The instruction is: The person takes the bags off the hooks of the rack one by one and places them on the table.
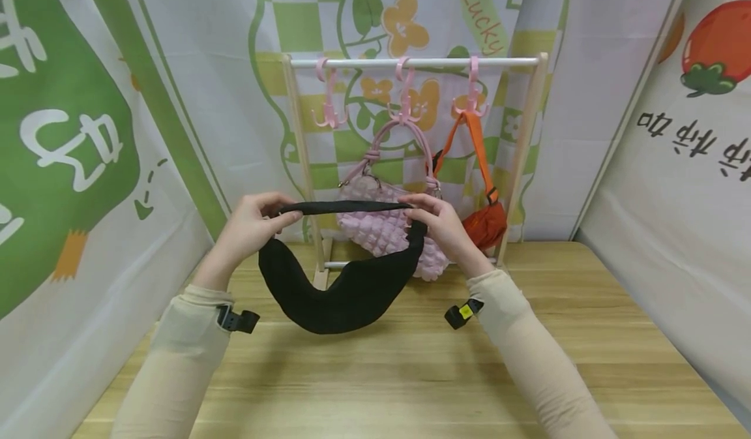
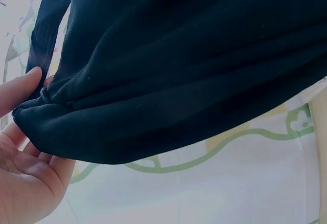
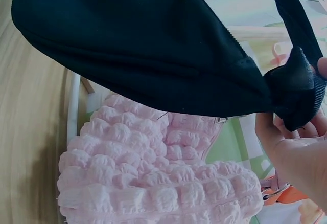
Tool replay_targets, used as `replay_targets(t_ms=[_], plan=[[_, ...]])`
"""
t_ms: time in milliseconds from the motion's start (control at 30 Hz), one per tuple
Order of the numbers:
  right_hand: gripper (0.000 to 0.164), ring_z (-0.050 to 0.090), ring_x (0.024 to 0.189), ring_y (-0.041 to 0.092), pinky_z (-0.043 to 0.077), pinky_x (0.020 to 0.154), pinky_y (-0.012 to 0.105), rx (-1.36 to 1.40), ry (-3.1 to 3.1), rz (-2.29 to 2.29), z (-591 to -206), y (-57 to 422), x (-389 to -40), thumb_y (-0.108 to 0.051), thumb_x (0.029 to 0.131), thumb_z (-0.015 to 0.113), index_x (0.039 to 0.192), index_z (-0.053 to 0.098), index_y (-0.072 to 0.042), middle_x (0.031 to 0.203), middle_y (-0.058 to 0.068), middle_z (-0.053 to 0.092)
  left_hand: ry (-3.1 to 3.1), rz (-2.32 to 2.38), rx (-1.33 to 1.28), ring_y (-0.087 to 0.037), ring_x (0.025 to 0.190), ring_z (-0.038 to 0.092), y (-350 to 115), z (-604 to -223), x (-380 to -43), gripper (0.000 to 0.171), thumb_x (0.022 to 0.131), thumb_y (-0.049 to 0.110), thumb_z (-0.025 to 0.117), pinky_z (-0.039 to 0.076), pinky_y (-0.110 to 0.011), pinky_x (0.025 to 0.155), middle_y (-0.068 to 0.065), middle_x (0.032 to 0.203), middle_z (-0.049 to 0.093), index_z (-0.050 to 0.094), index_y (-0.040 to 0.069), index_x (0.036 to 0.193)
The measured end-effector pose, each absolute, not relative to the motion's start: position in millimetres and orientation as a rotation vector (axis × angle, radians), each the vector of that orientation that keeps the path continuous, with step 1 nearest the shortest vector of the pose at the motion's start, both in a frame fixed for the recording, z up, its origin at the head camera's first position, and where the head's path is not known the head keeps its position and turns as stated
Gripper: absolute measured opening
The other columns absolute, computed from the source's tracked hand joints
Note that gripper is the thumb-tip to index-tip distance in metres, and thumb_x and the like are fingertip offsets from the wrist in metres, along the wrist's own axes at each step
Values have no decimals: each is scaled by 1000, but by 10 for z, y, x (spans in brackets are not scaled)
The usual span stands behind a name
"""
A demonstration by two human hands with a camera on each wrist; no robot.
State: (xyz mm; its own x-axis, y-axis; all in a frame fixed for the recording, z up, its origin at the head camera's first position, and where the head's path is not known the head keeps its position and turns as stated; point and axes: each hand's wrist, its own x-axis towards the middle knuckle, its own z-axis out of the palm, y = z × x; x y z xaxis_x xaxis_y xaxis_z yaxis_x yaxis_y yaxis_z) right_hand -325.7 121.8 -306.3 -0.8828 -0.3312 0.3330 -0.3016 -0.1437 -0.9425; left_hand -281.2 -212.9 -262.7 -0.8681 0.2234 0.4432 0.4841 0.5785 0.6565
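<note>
Both hands hold up a black shoulder bag (image 1: 346,295) by its strap (image 1: 346,207), which is stretched level between them above the wooden table. The left hand (image 1: 252,227) pinches the strap's left end between thumb and fingers. At the right end, the right hand (image 1: 437,224) grips the strap near where it joins the bag. The bag's body sags in a curve below the hands. In the right wrist view a zipper edge shows on the bag (image 3: 143,45), with a bunched strap end at the fingers. Behind it hangs a pink puffy bag (image 1: 381,230), partly covered.
A rack with a white top bar (image 1: 352,63) and wooden posts stands at the table's back. Three pink hooks hang on it; the left hook (image 1: 330,109) bears nothing. An orange-red bag (image 1: 485,225) hangs from the right hook. Printed cloth walls enclose the wooden table (image 1: 364,387).
</note>
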Motion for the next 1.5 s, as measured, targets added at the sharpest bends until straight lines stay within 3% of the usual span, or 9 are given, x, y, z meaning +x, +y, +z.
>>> replay_targets(t_ms=[200,467,567,733,900,1000,1167,1500], plan=[[31,62,78,12,56,70,25,-764,2035,-2265,-3086,1219,-3255,-8,94,55,121,56,5,108,2,61,-2505,-1137,-586,-19,56,48,-2173,-2657,-2815,20,89,30,66,35,-29,50,-12,70,58,70,14,102],[26,64,76,12,56,68,26,-724,2124,-2207,-3106,1237,-3211,-14,93,58,116,61,-3,103,-1,64,-2500,-1087,-595,-18,58,49,-2208,-2683,-2790,19,88,28,68,36,-28,50,-8,72,61,71,14,101],[26,66,75,14,57,70,29,-702,2114,-2193,-3114,1251,-3192,-14,94,57,118,61,-4,109,-1,63,-2504,-1076,-585,-17,60,50,-2220,-2691,-2767,20,87,27,69,37,-27,51,-6,76,64,71,14,102],[29,61,89,14,52,73,27,-688,2151,-2157,-3130,1281,-3175,-11,93,56,121,59,-4,121,1,59,-2521,-1072,-556,-16,66,53,-2231,-2691,-2729,22,87,26,69,39,-27,55,-6,85,67,71,14,105],[31,56,82,6,41,57,17,-721,2170,-2157,-3156,1314,-3173,-2,90,55,121,59,-2,107,-6,65,-2538,-1076,-531,-15,71,57,-2243,-2691,-2696,21,87,23,70,43,-27,58,-6,89,67,71,16,106],[31,57,76,5,43,54,16,-754,2098,-2197,-3173,1328,-3179,2,88,55,119,59,-2,96,-7,66,-2533,-1090,-529,-14,72,59,-2251,-2694,-2683,21,87,22,70,45,-26,60,-6,91,67,71,16,107],[32,60,76,8,52,64,21,-763,2040,-2193,-3200,1357,-3181,8,85,56,115,60,-4,92,-3,65,-2526,-1112,-516,-9,75,62,-2276,-2712,-2679,23,87,18,69,47,-24,64,-7,98,69,70,13,109],[43,60,82,12,52,72,23,-799,2212,-2038,-3221,1390,-3168,7,81,60,123,55,1,98,0,65,-2527,-1131,-493,-6,78,63,-2316,-2739,-2672,23,88,13,66,49,-23,68,-9,104,69,70,14,111]])
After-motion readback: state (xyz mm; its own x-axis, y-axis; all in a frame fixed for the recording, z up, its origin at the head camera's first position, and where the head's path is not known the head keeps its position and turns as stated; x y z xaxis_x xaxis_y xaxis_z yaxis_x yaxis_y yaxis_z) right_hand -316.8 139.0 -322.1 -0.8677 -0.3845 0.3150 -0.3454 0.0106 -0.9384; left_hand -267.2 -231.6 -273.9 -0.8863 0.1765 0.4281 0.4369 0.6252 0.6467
